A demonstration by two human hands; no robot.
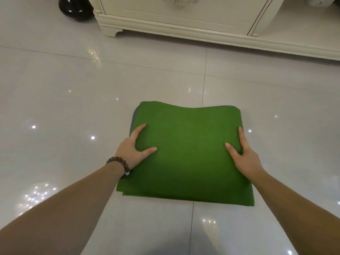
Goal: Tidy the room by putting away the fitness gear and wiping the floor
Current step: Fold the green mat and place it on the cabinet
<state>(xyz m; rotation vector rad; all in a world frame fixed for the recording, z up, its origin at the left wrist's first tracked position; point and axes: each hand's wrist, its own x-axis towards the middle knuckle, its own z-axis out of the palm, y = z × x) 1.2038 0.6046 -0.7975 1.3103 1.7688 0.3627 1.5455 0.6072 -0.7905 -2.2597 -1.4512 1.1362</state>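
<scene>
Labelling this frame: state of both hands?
Left hand: open, pressing the folded green mat.
Right hand: open, pressing the same mat.

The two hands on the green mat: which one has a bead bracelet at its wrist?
The left hand, at the mat's left edge, has the dark bead bracelet. The right hand's wrist is bare.

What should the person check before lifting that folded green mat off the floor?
1. Mat fully folded, layers stacked: ok.
2. Left hand on the mat's left edge: ok.
3. Right hand on the mat's right edge: ok.
4. Grip curled under both edges: cannot tell, fingers lie flat on top.
5. Floor around the mat free of obstacles: ok.
6. Cabinet ahead open to take it: cannot tell.
</scene>
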